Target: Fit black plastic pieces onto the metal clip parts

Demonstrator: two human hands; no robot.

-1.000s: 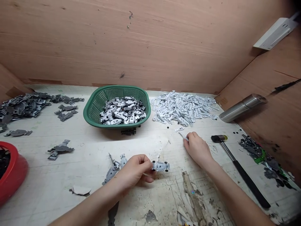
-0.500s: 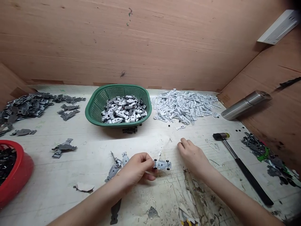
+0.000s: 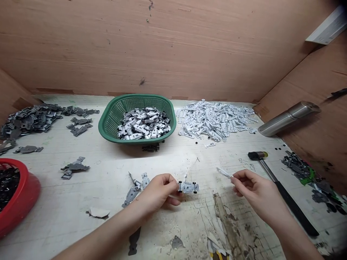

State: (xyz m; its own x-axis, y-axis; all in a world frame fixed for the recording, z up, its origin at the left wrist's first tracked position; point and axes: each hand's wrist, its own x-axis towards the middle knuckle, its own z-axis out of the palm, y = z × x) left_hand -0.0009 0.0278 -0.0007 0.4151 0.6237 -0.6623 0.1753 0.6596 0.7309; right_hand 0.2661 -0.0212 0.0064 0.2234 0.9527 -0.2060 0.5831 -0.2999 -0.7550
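Note:
My left hand (image 3: 166,189) pinches the end of a small toy car chassis (image 3: 189,187), pale grey with black wheels. The chassis lies just above or on the worktop; I cannot tell which. Farther right, my right hand (image 3: 248,184) is closed on one end of a thin white plastic part (image 3: 223,172), seen nearly edge-on. It resembles the parts in the white pile (image 3: 214,119) behind. Left of my left hand lie a dark grey plate (image 3: 131,196) and a lighter metal plate (image 3: 145,179), partly overlapped by a thin pointed piece.
A green basket (image 3: 103,131) holds black-and-white toy car parts. Dark grey plates (image 3: 35,119) are heaped at the left, above a red basket (image 3: 31,195). A hammer (image 3: 284,195) and a steel cylinder (image 3: 288,117) lie right. Cardboard walls (image 3: 168,47) surround the worktop.
My right hand has moved right and turned, and the white plastic part now shows in its fingers. My left hand keeps its pinch on the chassis. The view has shifted slightly.

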